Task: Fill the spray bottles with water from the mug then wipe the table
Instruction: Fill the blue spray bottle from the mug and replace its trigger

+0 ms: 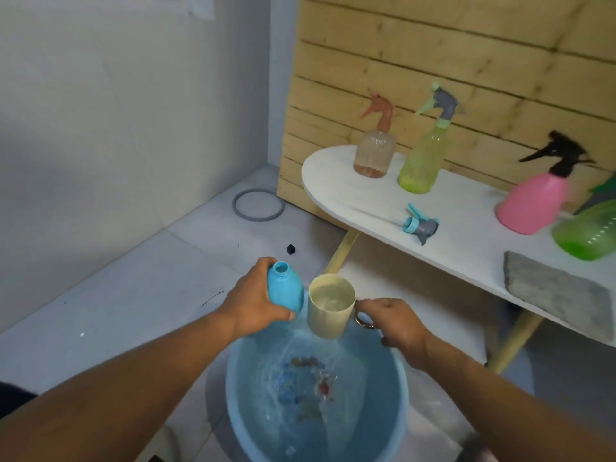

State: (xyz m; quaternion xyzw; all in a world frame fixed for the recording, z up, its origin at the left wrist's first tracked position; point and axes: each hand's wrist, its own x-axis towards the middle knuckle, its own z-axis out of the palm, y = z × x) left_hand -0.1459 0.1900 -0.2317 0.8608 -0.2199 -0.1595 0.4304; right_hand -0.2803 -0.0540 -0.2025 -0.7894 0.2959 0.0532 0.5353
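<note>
- The left hand (251,296) grips an uncapped blue bottle (284,291), fingers curled round its body, tilted with its open neck up and away
- The right hand (395,323) holds a cream mug (330,306) by its handle, just beside the blue bottle; the mug is full of water
- Both hang over a blue basin (403,388) of water on the floor
- On the white tabletop (336,191) stand a peach spray bottle (374,155), a yellow-green spray bottle (421,161), a pink spray bottle (530,205) and a green bottle (590,228) at the right edge
- A loose blue-grey spray head (419,225) lies on the tabletop, and a grey cloth (553,288) sits near its front edge
</note>
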